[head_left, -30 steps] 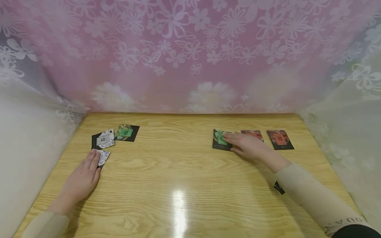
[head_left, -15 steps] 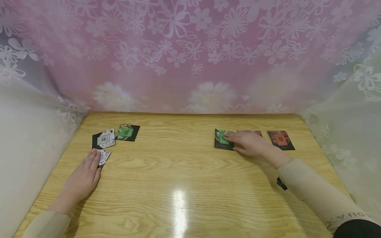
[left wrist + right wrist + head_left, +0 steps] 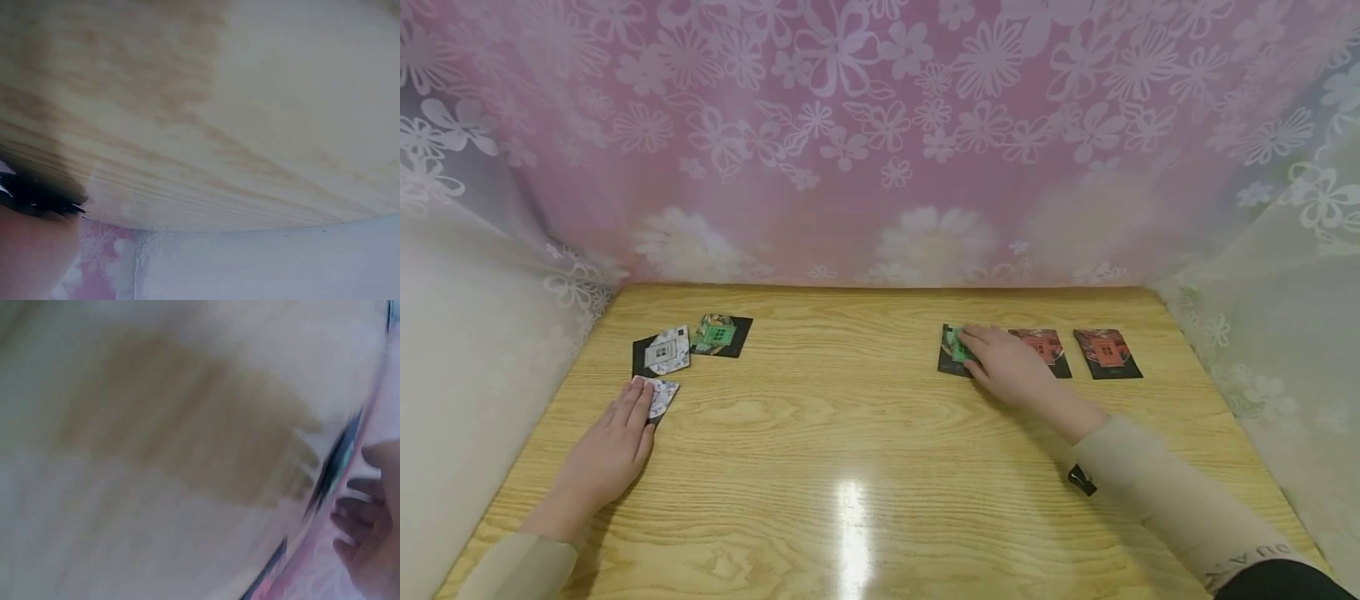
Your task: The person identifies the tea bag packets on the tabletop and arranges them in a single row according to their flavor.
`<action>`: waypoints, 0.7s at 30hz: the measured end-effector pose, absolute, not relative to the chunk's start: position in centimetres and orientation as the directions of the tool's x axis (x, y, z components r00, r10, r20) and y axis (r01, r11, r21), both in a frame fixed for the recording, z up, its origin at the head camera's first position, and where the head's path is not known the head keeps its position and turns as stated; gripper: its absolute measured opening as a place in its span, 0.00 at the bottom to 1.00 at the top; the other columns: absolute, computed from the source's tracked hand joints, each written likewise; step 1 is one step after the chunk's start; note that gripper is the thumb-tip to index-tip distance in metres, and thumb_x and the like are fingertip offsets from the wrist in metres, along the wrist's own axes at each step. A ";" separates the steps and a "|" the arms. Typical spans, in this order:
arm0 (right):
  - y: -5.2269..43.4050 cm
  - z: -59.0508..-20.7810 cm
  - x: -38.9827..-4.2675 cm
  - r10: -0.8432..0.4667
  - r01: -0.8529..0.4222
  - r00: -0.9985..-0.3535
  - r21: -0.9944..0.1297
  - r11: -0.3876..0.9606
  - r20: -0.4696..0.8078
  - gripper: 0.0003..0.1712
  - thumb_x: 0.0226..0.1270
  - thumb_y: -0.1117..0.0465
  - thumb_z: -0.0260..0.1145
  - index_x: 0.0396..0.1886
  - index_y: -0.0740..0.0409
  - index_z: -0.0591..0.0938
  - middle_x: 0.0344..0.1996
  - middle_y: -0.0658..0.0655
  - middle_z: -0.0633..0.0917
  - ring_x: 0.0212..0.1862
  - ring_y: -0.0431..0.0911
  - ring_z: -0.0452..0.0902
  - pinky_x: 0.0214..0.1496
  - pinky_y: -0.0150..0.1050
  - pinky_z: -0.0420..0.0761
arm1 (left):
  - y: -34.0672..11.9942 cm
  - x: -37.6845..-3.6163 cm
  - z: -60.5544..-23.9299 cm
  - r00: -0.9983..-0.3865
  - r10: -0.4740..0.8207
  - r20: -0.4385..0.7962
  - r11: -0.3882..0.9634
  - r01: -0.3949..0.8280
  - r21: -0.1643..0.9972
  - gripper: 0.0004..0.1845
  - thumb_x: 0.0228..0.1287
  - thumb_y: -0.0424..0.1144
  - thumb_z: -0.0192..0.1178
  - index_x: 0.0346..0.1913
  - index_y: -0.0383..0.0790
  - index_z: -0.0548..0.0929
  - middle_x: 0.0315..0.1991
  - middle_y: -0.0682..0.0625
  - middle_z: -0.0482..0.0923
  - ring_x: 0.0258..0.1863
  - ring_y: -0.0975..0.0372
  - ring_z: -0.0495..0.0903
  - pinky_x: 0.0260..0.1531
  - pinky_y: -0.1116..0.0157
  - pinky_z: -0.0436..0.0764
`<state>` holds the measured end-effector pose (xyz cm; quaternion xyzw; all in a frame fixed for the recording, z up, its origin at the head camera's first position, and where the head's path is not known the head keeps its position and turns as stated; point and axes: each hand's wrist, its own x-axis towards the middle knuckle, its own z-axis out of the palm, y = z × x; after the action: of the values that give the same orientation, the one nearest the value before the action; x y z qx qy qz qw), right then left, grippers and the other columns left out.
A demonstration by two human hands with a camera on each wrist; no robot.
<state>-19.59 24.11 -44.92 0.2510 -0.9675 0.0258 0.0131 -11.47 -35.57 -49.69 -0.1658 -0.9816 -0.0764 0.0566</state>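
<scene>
My left hand [image 3: 606, 450] rests with straight fingers on a small flat packet [image 3: 662, 395] with a white and blue pattern, covering part of it. Just beyond lies another white patterned packet [image 3: 661, 353] with a black end, and a green and black packet [image 3: 718, 335] beside it. On the right side of the table, my right hand [image 3: 1011, 365] reaches over another green and black packet [image 3: 952, 352], hiding its right part. Spread fingers [image 3: 356, 509] appear in the right wrist view. Whether they touch the packet I cannot tell.
Two red and black packets, a partly covered one [image 3: 1047, 352] and one farther right [image 3: 1107, 353], lie beside the right hand. A small black object [image 3: 1082, 480] shows by the right sleeve. Floral curtains [image 3: 880, 167] enclose the wooden table [image 3: 820, 433].
My right hand went slightly right, then came back left over the green packet, so the nearer red packet shows more. That green packet sits a touch farther right. The left hand has stayed put.
</scene>
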 end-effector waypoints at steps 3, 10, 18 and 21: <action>23.0 -45.3 -19.2 -0.434 -0.436 -0.900 -0.051 0.899 0.034 0.32 0.81 0.55 0.65 0.76 0.69 0.73 0.75 0.70 0.74 0.76 0.64 0.72 0.81 0.61 0.71 | -35.5 -11.4 -49.5 -0.936 0.321 0.148 0.931 0.340 0.130 0.34 0.82 0.36 0.49 0.80 0.20 0.55 0.79 0.22 0.57 0.83 0.35 0.55 0.90 0.55 0.39; 22.0 -45.9 -19.0 -0.392 -0.394 -0.919 -0.063 0.917 0.038 0.34 0.80 0.55 0.65 0.76 0.70 0.72 0.75 0.72 0.74 0.75 0.65 0.73 0.76 0.61 0.78 | -35.4 -11.3 -49.4 -0.934 0.322 0.157 0.930 0.343 0.134 0.33 0.82 0.36 0.49 0.80 0.20 0.55 0.79 0.22 0.57 0.83 0.34 0.55 0.90 0.56 0.39; 22.7 -46.1 -19.3 -0.424 -0.421 -0.906 -0.096 0.902 -0.013 0.35 0.83 0.55 0.62 0.79 0.70 0.68 0.79 0.71 0.69 0.78 0.66 0.68 0.79 0.61 0.73 | -35.5 -11.4 -49.6 -0.933 0.321 0.161 0.929 0.343 0.138 0.33 0.83 0.36 0.49 0.80 0.20 0.55 0.79 0.22 0.56 0.83 0.35 0.54 0.89 0.57 0.37; 22.9 -46.1 -19.2 -0.446 -0.443 -0.895 -0.096 0.891 -0.006 0.34 0.83 0.57 0.62 0.79 0.71 0.68 0.78 0.71 0.69 0.78 0.65 0.68 0.79 0.62 0.74 | -35.5 -11.5 -49.6 -0.934 0.321 0.155 0.930 0.342 0.136 0.34 0.83 0.37 0.48 0.81 0.20 0.55 0.80 0.22 0.56 0.83 0.35 0.54 0.89 0.56 0.37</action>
<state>-19.22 22.93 -46.09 0.2287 -0.9723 0.0463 -0.0138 -11.53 -35.52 -49.60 -0.1690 -0.9801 -0.0808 0.0653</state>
